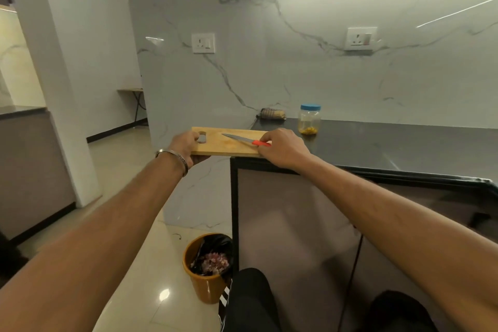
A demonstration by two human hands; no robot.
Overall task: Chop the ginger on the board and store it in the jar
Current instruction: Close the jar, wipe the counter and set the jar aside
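The stiff wooden board (pixel 229 144), likely light, hangs half off the table (pixel 377 140) corner, left hand (pixel 186 147) fingers gripping its slotted end and right hand (pixel 283 147) fingers pinning the loose, slide-prone knife (pixel 246 140) handle, while the lidded jar (pixel 310 118) stands just behind.

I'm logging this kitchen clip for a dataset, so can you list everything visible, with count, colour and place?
cutting board: one, light wood, held level, sticking out past the counter's left end
knife: one, steel blade with red handle, lying on the board
jar: one, clear with blue lid, yellowish bits at the bottom, on the counter beyond the board
counter: one, dark top
bundle: one, brownish, at the counter's back corner; too blurred to identify
bin: one, orange-brown with black liner, on the floor below the board
wall sockets: two, white, on the marble wall
left hand: grips the board's left end, bracelet on wrist
right hand: grips the board's right end
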